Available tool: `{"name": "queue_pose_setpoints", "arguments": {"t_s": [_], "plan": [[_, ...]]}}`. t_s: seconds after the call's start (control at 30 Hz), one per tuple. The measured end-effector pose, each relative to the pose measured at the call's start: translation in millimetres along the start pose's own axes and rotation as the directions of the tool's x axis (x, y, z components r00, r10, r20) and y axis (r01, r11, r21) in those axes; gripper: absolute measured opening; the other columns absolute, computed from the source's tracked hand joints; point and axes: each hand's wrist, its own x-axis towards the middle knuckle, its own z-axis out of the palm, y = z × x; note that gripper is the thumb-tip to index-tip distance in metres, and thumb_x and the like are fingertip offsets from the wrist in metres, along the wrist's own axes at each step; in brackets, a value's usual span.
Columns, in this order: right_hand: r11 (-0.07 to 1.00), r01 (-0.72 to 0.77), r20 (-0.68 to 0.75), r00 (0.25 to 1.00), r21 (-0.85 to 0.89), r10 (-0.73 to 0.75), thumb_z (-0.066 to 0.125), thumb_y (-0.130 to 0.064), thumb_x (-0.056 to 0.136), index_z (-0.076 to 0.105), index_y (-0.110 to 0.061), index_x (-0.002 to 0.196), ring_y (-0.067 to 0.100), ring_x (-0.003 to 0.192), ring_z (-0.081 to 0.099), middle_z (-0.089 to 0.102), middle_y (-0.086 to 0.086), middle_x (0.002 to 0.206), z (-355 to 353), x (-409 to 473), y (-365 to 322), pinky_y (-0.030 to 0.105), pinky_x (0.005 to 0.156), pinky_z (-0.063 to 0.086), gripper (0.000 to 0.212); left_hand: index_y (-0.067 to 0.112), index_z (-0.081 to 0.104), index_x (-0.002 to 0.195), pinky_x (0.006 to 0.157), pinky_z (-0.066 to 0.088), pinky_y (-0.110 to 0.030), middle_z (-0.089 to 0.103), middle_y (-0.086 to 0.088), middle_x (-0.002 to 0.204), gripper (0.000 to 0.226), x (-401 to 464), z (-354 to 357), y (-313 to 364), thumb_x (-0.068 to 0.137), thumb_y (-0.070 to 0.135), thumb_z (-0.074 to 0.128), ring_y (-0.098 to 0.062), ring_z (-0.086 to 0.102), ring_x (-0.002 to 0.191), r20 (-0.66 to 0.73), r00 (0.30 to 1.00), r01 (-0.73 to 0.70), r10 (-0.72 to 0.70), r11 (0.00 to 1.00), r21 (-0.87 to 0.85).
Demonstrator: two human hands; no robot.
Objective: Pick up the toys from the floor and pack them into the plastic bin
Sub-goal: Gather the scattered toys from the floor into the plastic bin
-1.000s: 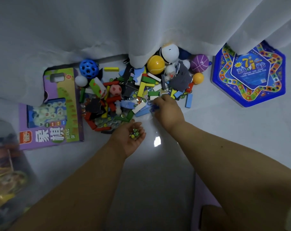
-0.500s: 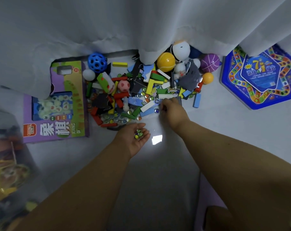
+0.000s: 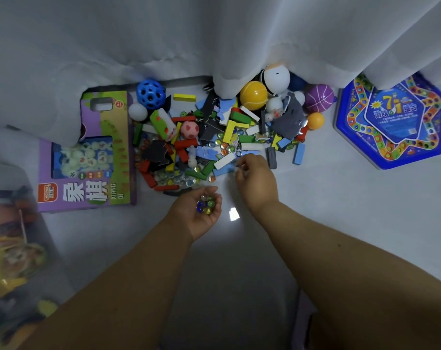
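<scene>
My left hand (image 3: 198,213) cups marbles (image 3: 205,205), curled snugly round them. My right hand (image 3: 256,181) curls at the toy pile (image 3: 186,144); gripping anything, I can't tell.

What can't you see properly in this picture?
- Head view: the curtain covers the back of the toy pile.
- The plastic bin is blurred and cut off by the left edge.
- The right hand: its curled fingers hide whatever they pinch, if anything.
</scene>
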Motion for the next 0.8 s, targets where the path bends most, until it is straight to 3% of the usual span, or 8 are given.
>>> {"name": "queue_pose_setpoints", "arguments": {"t_s": [0.07,0.2,0.27,0.33,0.43,0.57,0.7,0.8], "plan": [[0.993,-0.042,0.084,0.995,-0.114,0.052,0.056,-0.014,0.090,0.058,-0.009,0.113,0.029,0.096,0.056,0.051,0.012,0.118,2,13,11,0.031,0.079,0.044,0.023,0.004,0.059,0.078,0.055,0.052,-0.020,0.056,-0.007,0.072,0.016,0,-3,1,0.089,0.012,0.053,-0.016,0.055,0.068,-0.024,1.000,0.006,-0.005,0.999,0.032],[0.967,0.038,0.181,0.983,-0.252,0.008,0.052,-0.005,0.088,0.059,-0.003,0.099,0.033,0.090,0.055,0.052,0.016,0.107,7,26,16,0.030,0.072,0.041,0.014,0.004,0.061,0.081,0.063,0.056,-0.027,0.055,-0.008,0.073,0.019,1,-5,4,0.093,0.015,0.051,-0.017,0.055,0.068,-0.028,1.000,-0.013,0.014,0.999,0.042],[0.983,0.054,0.146,0.989,-0.178,-0.028,0.055,-0.007,0.085,0.060,-0.004,0.094,0.027,0.083,0.054,0.054,0.012,0.099,3,19,11,0.026,0.065,0.037,0.011,0.004,0.061,0.083,0.069,0.053,-0.030,0.054,-0.008,0.075,0.017,2,-4,6,0.093,0.013,0.052,-0.017,0.055,0.069,-0.020,1.000,-0.018,0.019,0.999,0.047],[0.984,0.168,0.118,0.980,-0.056,-0.161,0.060,-0.012,0.082,0.060,-0.008,0.092,0.018,0.076,0.048,0.054,0.005,0.091,0,-1,-1,0.023,0.061,0.033,0.011,0.003,0.063,0.087,0.070,0.054,-0.030,0.060,-0.010,0.081,0.012,2,-1,8,0.091,0.010,0.054,-0.017,0.059,0.074,0.014,1.000,-0.026,0.025,0.998,0.049],[0.933,0.360,0.243,0.905,0.005,-0.350,0.060,-0.020,0.082,0.066,-0.010,0.098,0.017,0.077,0.053,0.062,0.005,0.091,9,-30,-14,0.025,0.066,0.040,0.019,0.001,0.064,0.093,0.058,0.059,-0.027,0.071,-0.012,0.083,0.024,0,4,9,0.095,0.017,0.046,-0.020,0.069,0.074,0.071,0.997,-0.007,0.009,1.000,-0.022],[0.969,0.247,0.104,0.964,-0.024,-0.244,0.057,-0.011,0.087,0.065,-0.006,0.098,0.027,0.086,0.057,0.061,0.013,0.095,20,-19,-12,0.028,0.069,0.041,0.014,0.010,0.059,0.076,0.046,0.047,-0.017,0.063,-0.003,0.069,0.030,-1,-2,9,0.096,0.026,0.045,-0.013,0.059,0.059,-0.011,1.000,-0.015,0.015,1.000,0.009],[0.925,0.287,0.292,0.933,-0.250,-0.210,0.049,-0.012,0.091,0.059,-0.009,0.117,0.033,0.099,0.054,0.054,0.016,0.109,38,1,-10,0.029,0.073,0.039,0.028,0.014,0.053,0.069,0.042,0.038,-0.013,0.051,0.001,0.058,0.036,1,-19,7,0.097,0.035,0.044,-0.009,0.049,0.048,-0.088,0.996,0.008,-0.002,0.998,0.068],[0.872,0.333,0.353,0.913,-0.358,-0.204,0.044,-0.006,0.092,0.058,-0.003,0.113,0.035,0.098,0.054,0.049,0.019,0.112,47,6,-14,0.031,0.071,0.037,0.025,0.015,0.053,0.068,0.038,0.034,-0.012,0.049,0.003,0.054,0.038,1,-30,8,0.096,0.040,0.047,-0.008,0.046,0.042,-0.124,0.992,0.015,-0.003,0.995,0.099]]}}
